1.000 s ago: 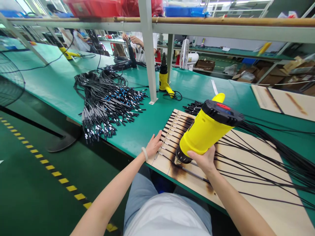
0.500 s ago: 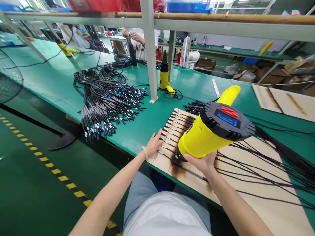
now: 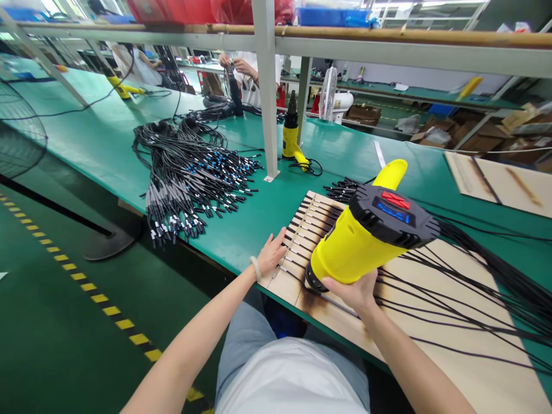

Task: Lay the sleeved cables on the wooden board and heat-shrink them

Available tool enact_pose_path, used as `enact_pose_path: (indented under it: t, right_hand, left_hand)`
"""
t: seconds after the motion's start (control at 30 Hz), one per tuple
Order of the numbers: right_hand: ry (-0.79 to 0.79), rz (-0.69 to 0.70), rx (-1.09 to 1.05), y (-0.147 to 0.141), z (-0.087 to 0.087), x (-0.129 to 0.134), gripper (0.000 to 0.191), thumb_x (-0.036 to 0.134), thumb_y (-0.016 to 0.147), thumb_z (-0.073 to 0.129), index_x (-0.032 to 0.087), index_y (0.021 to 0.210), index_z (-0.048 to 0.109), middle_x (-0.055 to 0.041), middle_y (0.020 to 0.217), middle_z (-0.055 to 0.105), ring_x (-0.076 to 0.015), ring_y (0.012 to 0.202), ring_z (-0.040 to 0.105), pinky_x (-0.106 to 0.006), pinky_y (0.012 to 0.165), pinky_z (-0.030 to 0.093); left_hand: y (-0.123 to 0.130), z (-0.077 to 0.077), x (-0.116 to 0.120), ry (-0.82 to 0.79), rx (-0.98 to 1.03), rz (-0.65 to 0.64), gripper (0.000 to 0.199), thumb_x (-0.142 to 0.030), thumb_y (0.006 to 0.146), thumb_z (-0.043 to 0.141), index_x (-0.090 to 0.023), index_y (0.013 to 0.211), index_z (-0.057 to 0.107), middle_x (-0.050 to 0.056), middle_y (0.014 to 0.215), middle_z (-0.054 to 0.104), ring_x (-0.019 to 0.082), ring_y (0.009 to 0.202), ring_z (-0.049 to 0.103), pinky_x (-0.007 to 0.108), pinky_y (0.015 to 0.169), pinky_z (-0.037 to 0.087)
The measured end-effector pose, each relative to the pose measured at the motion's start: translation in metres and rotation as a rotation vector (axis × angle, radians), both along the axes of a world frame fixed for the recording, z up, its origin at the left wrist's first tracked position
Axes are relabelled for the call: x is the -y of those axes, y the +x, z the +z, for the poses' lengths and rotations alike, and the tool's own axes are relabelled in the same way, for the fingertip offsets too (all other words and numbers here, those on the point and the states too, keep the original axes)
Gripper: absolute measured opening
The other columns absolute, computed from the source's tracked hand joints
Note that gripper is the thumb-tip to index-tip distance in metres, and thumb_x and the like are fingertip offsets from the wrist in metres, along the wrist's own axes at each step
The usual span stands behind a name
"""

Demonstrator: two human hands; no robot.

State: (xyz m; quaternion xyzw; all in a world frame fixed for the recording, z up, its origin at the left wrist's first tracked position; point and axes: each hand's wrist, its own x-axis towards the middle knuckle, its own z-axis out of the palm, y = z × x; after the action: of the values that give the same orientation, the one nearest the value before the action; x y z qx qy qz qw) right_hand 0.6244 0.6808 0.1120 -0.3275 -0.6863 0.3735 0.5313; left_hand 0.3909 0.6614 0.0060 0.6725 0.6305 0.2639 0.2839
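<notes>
Gripping a yellow heat gun (image 3: 357, 250) in the right hand (image 3: 351, 292), left hand (image 3: 271, 254) spread flat on a scorched wooden board (image 3: 338, 323).

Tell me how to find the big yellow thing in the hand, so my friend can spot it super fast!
Find the long green workbench. On it lies a scorched wooden board, and just above it the right hand grips a yellow heat gun. A second yellow heat gun stands upright farther away, but this one is in the hand, with a blue display on its black end.
</notes>
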Motion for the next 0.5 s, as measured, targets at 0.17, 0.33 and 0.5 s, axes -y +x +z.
enact_pose_path:
  t: [0.17,0.33,0.5]
  right_hand:
    - [-0.011,-0.081,-0.009,0.0000,0.0009,-0.0024,0.041,0.042,0.048,0.084,0.020,0.078,0.066,-0.0056,0.073,0.071,-0.0258,0.064,0.067,-0.038,0.061,0.060]
    - [-0.052,0.121,-0.044,-0.0013,0.0021,0.0026,0.037,0.035,0.055,0.083,0.021,0.086,0.068,-0.0059,0.079,0.072,-0.0268,0.069,0.068,-0.039,0.065,0.060]
    - [-0.038,0.033,-0.034,-0.0033,0.0018,0.0014,0.035,0.036,0.054,0.083,0.021,0.081,0.068,-0.0056,0.077,0.072,-0.0260,0.067,0.067,-0.038,0.065,0.060]
  left_hand:
    - [0.0001,0.0005,0.0009,0.012,-0.010,0.000,0.065,-0.043,0.092,0.022,-0.023,0.152,0.006,0.004,0.158,0.014,0.018,0.145,0.017,0.042,0.120,0.006]
    - [-0.0003,-0.0017,0.0006,0.024,-0.002,-0.009,0.068,-0.046,0.091,0.018,-0.018,0.152,0.006,0.006,0.158,0.014,0.018,0.145,0.015,0.041,0.120,0.004]
    - [-0.0005,-0.0012,0.0001,0.029,0.010,-0.014,0.069,-0.050,0.091,0.017,-0.021,0.152,0.004,0.006,0.158,0.015,0.018,0.145,0.016,0.043,0.119,0.005]
